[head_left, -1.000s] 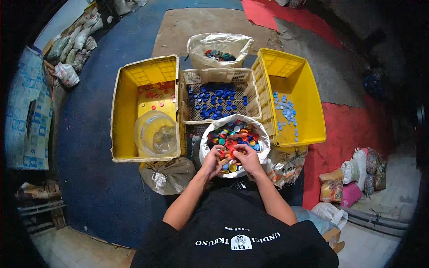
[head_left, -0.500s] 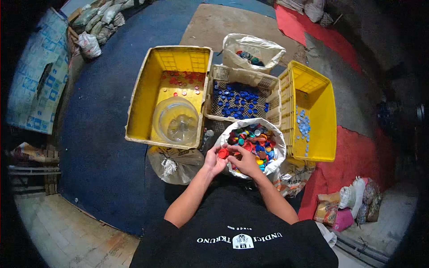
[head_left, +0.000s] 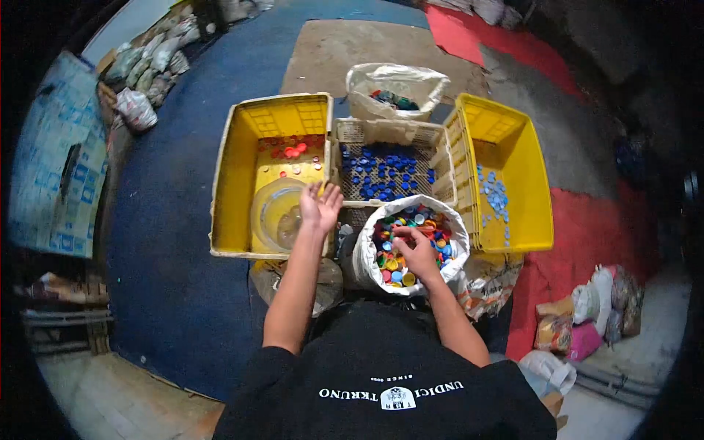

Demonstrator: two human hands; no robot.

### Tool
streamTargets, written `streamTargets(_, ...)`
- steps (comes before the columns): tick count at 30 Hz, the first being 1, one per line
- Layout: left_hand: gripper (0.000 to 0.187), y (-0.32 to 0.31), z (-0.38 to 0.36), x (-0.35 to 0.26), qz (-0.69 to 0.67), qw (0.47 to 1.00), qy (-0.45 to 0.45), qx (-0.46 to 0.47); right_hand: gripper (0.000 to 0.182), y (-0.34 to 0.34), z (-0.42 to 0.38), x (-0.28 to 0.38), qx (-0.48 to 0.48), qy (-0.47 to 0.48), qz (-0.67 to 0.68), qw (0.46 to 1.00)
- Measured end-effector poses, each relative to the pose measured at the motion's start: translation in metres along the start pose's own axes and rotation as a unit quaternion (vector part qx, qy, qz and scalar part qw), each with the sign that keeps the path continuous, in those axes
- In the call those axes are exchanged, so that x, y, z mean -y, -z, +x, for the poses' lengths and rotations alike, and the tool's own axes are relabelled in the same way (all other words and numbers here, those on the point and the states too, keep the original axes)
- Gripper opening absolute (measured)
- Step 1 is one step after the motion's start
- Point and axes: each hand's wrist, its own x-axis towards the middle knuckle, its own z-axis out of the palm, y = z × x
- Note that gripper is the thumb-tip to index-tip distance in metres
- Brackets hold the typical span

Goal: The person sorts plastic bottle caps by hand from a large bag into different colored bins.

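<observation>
My left hand point(head_left: 321, 208) is open, palm up with fingers spread, above the inner edge of the left yellow crate point(head_left: 221, 183). Nothing lies in that palm. Beyond it, bright red caps point(head_left: 295, 150) are bunched, slightly blurred, over the crate's far part, where more red caps lie scattered. My right hand point(head_left: 419, 257) is over the white sack point(head_left: 367, 253) of mixed-colour bottle caps point(head_left: 397, 277). Its fingers are bent, with a gap between thumb and forefinger, and I see no cap held there. A clear round plastic container point(head_left: 265, 209) sits in the left crate.
A white mesh crate point(head_left: 449, 176) of blue caps stands in the middle. To its right, a yellow crate point(head_left: 532, 176) holds light-blue caps. Another white sack point(head_left: 359, 77) stands behind. Filled bags point(head_left: 554, 330) lie at right, and a tied bag point(head_left: 326, 282) sits below the left crate.
My left hand has moved up and left from the sack and opened; the red caps it held are now over the left crate. My right hand has shifted slightly right, apart from the left.
</observation>
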Motion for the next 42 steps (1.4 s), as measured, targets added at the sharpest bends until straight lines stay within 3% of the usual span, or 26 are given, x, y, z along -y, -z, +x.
streamTargets(2,0.033,0.021,-0.020,0.038,0.107,0.991,0.030,0.075,0.024,0.021,-0.002,-0.017,-0.025,-0.049,-0.034,0.998)
streamTargets(5,0.031,0.045,-0.043,0.093,0.289,0.952,0.030,0.102,0.021,0.053,-0.012,-0.011,-0.094,-0.018,-0.032,0.995)
streamTargets(6,0.031,0.049,-0.052,0.105,0.320,0.939,0.036,0.118,0.021,0.066,-0.012,-0.026,-0.101,-0.090,-0.051,0.989)
streamTargets(7,0.030,0.054,-0.058,0.117,0.352,0.925,0.034,0.141,0.022,0.074,-0.014,-0.025,-0.109,-0.086,-0.096,0.986)
streamTargets(10,0.026,0.060,-0.080,0.136,0.554,0.805,-0.050,0.206,0.024,0.093,-0.009,-0.063,-0.136,-0.057,-0.160,0.976)
streamTargets(12,0.025,0.061,-0.082,0.144,0.552,0.805,-0.041,0.213,0.026,0.101,-0.004,-0.081,-0.097,-0.063,-0.250,0.961)
streamTargets(16,0.026,0.045,-0.102,0.138,0.549,0.806,-0.029,0.218,0.027,0.096,0.019,-0.092,-0.109,-0.042,-0.353,0.928)
streamTargets(18,0.025,0.040,-0.106,0.133,0.589,0.786,-0.057,0.178,0.034,0.092,0.035,-0.105,-0.098,-0.069,-0.363,0.924)
streamTargets(21,0.024,0.056,-0.098,0.133,0.595,0.780,-0.087,0.175,0.049,0.082,0.051,-0.121,-0.095,-0.029,-0.393,0.914)
streamTargets(24,0.024,0.066,-0.094,0.132,0.609,0.770,-0.101,0.161,0.045,0.075,0.048,-0.122,-0.102,-0.015,-0.449,0.888)
streamTargets(25,0.023,0.070,-0.092,0.132,0.604,0.773,-0.110,0.160,0.041,0.076,0.051,-0.124,-0.101,-0.025,-0.389,0.915)
streamTargets(28,0.023,0.075,-0.091,0.134,0.604,0.771,-0.122,0.159,0.046,0.084,0.052,-0.139,-0.081,-0.035,-0.380,0.921)
streamTargets(30,0.023,0.069,-0.094,0.136,0.608,0.767,-0.127,0.162,0.038,0.088,0.051,-0.147,-0.108,0.013,-0.368,0.924)
streamTargets(32,0.022,0.057,-0.098,0.139,0.677,0.696,-0.160,0.177,0.029,0.092,0.046,-0.141,-0.115,-0.088,-0.262,0.954)
streamTargets(34,0.022,0.049,-0.094,0.152,0.697,0.665,-0.179,0.198,0.026,0.096,0.041,-0.147,-0.130,-0.090,-0.256,0.954)
streamTargets(36,0.024,0.035,-0.085,0.174,0.743,0.574,-0.221,0.263,0.025,0.100,0.041,-0.154,-0.131,-0.117,-0.196,0.965)
streamTargets(38,0.030,0.017,-0.071,0.198,0.833,0.404,-0.246,0.288,0.028,0.104,0.043,-0.155,-0.130,-0.111,-0.232,0.958)
streamTargets(39,0.030,0.020,-0.056,0.215,0.834,0.403,-0.245,0.287,0.028,0.105,0.044,-0.160,-0.132,-0.125,-0.213,0.960)
streamTargets(41,0.034,0.034,-0.024,0.247,0.867,0.295,-0.327,0.234,0.029,0.109,0.047,-0.166,-0.127,-0.137,-0.176,0.966)
streamTargets(42,0.034,0.029,-0.025,0.251,0.866,0.296,-0.328,0.233,0.029,0.110,0.048,-0.167,-0.127,-0.136,-0.177,0.966)
